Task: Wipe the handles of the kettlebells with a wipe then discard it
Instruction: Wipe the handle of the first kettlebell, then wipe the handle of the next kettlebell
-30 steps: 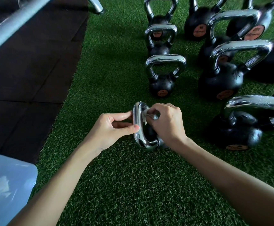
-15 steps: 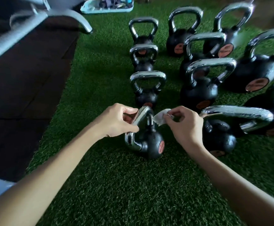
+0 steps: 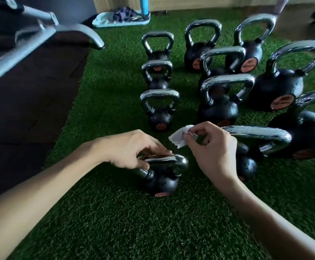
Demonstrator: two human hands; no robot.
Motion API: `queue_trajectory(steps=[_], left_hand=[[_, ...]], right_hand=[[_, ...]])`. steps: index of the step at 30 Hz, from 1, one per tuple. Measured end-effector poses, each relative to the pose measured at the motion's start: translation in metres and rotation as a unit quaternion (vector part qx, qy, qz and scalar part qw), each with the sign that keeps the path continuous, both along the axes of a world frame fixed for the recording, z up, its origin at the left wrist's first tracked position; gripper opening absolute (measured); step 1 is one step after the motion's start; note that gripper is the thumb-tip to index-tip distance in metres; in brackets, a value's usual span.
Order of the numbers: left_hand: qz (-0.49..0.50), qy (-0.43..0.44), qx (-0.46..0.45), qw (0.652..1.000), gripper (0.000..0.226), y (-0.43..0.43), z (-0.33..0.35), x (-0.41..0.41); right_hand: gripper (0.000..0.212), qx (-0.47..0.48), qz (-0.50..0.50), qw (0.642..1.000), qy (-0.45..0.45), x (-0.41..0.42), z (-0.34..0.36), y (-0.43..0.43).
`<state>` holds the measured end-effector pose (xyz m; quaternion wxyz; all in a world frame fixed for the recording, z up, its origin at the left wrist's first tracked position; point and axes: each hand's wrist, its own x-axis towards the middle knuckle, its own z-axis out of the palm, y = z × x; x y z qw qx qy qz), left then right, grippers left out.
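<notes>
A small black kettlebell (image 3: 164,182) with a chrome handle stands upright on the green turf nearest me. My left hand (image 3: 134,151) grips the top of its handle. My right hand (image 3: 212,147) hovers just right of it, apart from the handle, and pinches a small white wipe (image 3: 179,136) between thumb and fingers. Several more black kettlebells with chrome handles stand in rows behind, such as the small one (image 3: 160,111) straight ahead and a larger one (image 3: 220,102) to its right.
A kettlebell with a long chrome handle (image 3: 256,136) sits close behind my right hand. Dark rubber flooring (image 3: 27,102) borders the turf on the left, under a grey metal frame (image 3: 46,32). A light blue tray (image 3: 122,19) with cloths sits far back.
The near kettlebell went from tilted with its handle side-on to standing upright. My right hand pulled the wipe off the handle and lifted it to the right. The view tilted up.
</notes>
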<state>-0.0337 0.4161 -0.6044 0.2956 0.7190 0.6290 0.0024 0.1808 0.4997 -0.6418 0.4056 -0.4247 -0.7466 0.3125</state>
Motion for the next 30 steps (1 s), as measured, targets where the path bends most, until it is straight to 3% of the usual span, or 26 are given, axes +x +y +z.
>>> queue_trajectory(steps=[3,7,10,15,22,26,30], left_hand=[[0.013,0.017,0.01,1.0,0.065,0.0,-0.002,0.004],[0.081,-0.081,-0.013,0.993,0.056,0.006,0.006,-0.009],[0.177,-0.097,0.019,0.979,0.04,0.028,0.023,-0.018],[0.297,-0.032,0.116,0.947,0.021,0.072,0.045,-0.035],[0.332,0.053,0.081,0.938,0.016,0.101,0.049,-0.073],[0.291,0.073,0.145,0.943,0.033,0.124,0.027,-0.099],[0.24,0.031,0.169,0.956,0.058,0.148,-0.003,-0.132]], right_hand=[[0.009,-0.005,0.018,1.0,-0.004,0.002,0.0,0.008],[0.011,-0.006,0.042,0.999,0.004,0.001,0.009,0.03],[0.011,-0.003,0.06,0.998,0.016,-0.004,0.02,0.057],[0.012,0.0,0.113,0.994,0.001,-0.014,0.047,0.108],[0.01,-0.016,0.191,0.972,-0.135,-0.067,0.067,0.165],[0.009,-0.031,0.181,0.966,-0.184,-0.113,0.048,0.18],[0.014,-0.007,0.141,0.967,-0.213,-0.149,0.022,0.186]])
